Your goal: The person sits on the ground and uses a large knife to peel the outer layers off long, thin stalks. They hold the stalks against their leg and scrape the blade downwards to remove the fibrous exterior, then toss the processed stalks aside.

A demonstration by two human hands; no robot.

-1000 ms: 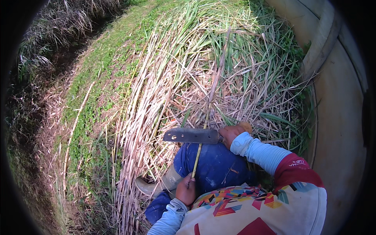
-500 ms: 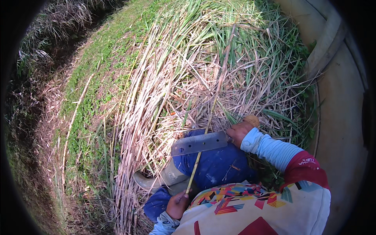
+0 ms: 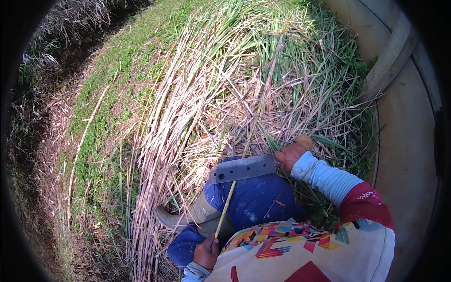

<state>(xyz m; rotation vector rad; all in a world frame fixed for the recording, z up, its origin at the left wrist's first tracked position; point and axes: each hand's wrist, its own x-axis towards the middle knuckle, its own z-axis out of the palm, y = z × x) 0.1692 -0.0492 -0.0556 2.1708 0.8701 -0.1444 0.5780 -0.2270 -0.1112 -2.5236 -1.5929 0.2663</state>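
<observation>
Just below centre frame, a blade (image 3: 242, 169) crosses over a stalk (image 3: 226, 207) above a knee (image 3: 272, 192), the right hand (image 3: 291, 156) at its right end. The stalk runs from the left hand (image 3: 206, 253), low in the frame, up toward straw (image 3: 178, 136) in the upper centre. A stick (image 3: 87, 126) lies far left, a panel (image 3: 408, 127) along the right edge.

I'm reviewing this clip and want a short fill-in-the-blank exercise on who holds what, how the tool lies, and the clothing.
1. The broad-bladed machete is held in the person's ____ hand.
2. The thin yellowish stalk is gripped by the ____ hand.
3. Where machete and stalk cross, the one partly hidden from the camera is the ____.
4. The trousers over the bent knee are ____ in colour.

Missing words: right; left; stalk; blue.
</observation>
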